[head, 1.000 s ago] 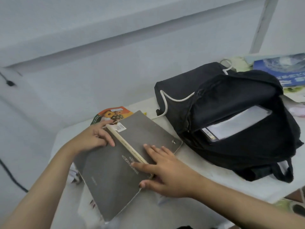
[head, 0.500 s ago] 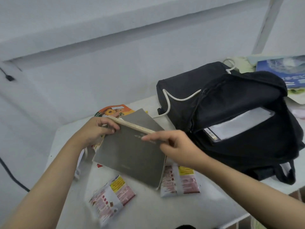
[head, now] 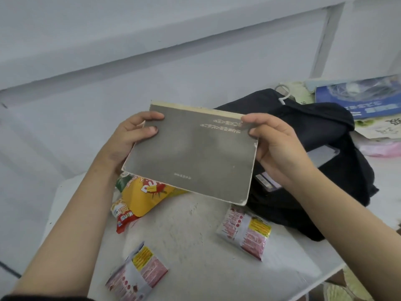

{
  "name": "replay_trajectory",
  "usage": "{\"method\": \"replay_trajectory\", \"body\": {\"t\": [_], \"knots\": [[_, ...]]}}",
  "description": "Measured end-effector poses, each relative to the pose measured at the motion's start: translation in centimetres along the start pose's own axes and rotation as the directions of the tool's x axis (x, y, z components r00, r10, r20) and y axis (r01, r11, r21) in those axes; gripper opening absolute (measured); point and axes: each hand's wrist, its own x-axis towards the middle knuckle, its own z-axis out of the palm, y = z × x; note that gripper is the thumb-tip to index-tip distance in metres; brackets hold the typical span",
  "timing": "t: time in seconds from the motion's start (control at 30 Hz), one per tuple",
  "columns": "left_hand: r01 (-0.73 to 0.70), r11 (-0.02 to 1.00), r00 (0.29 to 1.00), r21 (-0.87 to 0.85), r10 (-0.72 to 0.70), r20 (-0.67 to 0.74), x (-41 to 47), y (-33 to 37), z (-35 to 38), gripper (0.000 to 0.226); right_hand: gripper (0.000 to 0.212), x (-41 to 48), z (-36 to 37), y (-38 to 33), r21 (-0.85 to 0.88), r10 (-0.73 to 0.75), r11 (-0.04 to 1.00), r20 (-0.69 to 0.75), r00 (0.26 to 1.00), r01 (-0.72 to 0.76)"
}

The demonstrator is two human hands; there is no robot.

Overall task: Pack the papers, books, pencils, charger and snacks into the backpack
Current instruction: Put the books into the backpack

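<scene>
A worn grey book (head: 191,155) is held tilted above the bench (head: 195,246), the left hand (head: 130,137) pinching its far left corner and the right hand (head: 275,146) its far right. The open black backpack (head: 314,131) lies along the bench's right edge with papers (head: 323,155) inside. A yellow snack bag (head: 143,196) sits by the left edge, and pink-and-white snack packets (head: 245,233) lie toward the front edge.

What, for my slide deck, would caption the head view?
A grey book gripped by the left hand and right hand above the table, beside the open black backpack; snack packets lie below.
</scene>
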Motion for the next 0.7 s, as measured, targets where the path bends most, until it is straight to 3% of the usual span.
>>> {"method": "replay_trajectory", "body": {"t": [0.17,0.27,0.4,0.6,0.7], "knots": [[0.037,0.999,0.999,-0.009,-0.037,0.035,1.7,0.4,2.9,0.046,0.053,-0.7,-2.6,-0.1,0.023,0.015,1.0,-0.046,0.999,-0.014],[0.037,0.999,0.998,0.004,-0.037,0.048,2.4,0.4,4.9,0.045,0.044,-1.8,-4.3,0.0,-0.066,0.033,0.997,-0.009,0.999,-0.034],[0.006,0.998,0.996,0.059,-0.011,0.091,3.3,0.8,7.7,0.04,0.058,-3.0,-6.5,-0.9,-0.169,0.056,0.984,-0.009,0.998,-0.057],[-0.015,0.986,0.985,0.165,-0.014,0.174,4.5,1.1,11.9,0.038,0.064,-4.5,-9.7,-3.0,-0.103,0.077,0.991,-0.1,0.992,-0.087],[-0.014,0.996,0.979,0.092,-0.004,0.202,5.2,0.9,13.6,0.04,0.064,-5.3,-11.2,-3.7,-0.024,0.076,0.996,-0.201,0.977,-0.082]]}}
